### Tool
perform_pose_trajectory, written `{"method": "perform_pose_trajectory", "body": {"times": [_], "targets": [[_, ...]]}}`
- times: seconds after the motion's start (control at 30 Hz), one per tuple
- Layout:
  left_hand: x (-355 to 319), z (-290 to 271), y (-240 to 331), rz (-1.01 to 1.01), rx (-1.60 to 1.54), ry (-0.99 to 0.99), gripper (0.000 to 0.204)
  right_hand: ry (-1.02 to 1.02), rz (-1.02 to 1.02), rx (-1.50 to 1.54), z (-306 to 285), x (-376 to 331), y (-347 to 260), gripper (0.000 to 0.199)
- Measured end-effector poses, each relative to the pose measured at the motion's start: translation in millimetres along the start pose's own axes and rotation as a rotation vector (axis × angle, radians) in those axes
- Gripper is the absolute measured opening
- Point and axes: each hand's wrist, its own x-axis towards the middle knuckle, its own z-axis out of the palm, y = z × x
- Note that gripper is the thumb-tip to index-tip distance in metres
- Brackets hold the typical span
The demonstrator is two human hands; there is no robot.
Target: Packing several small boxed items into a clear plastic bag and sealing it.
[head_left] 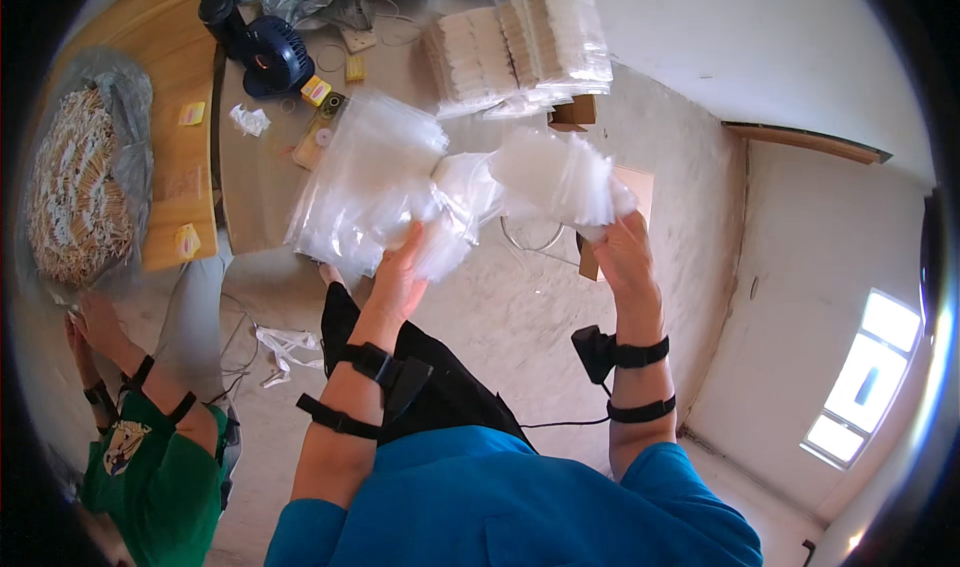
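My left hand (403,272) is closed on the near end of a loose bunch of clear plastic bags (465,189), beside the table's edge. My right hand (625,249) grips a fanned stack of clear plastic bags (555,177) by its right end, off the table. The two bunches meet or overlap between my hands; I cannot tell whether they are joined. Left of them, a wide pile of flat clear bags (365,157) lies on the table (255,182), partly behind my left hand. The tips of several fingers are hidden by the plastic.
Neat stacks of filled clear bags (520,47) stand at the table's far right, above a cardboard box (575,113). A black fan (270,55) and small yellow boxes (316,90) sit farther left. A co-worker in green (165,467) sits near a large bag of thin sticks (85,187).
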Motion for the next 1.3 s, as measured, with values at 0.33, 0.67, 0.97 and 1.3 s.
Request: {"method": "perform_pose_trajectory", "body": {"times": [0.33, 0.67, 0.97, 1.3], "targets": [[3.4, 53.2, 6.4, 0.325, 0.052, 0.092, 0.029, -0.152, 0.036, 0.533, 105.2, -26.2, 39.6, 0.043], [-50.8, 19.9, 31.1, 0.665, 0.343, 0.192, 0.024, -0.113, 0.260, 0.540, 160.2, -65.1, 32.4, 0.037], [-79.0, 34.9, 45.6, 0.507, 0.122, -0.007, 0.047, -0.140, 0.292, 0.464, 178.3, -76.2, 53.8, 0.040], [-134.7, 46.9, 65.0, 0.460, 0.507, -0.022, 0.056, -0.097, 0.274, 0.379, 208.9, -99.0, 44.2, 0.030]]}}
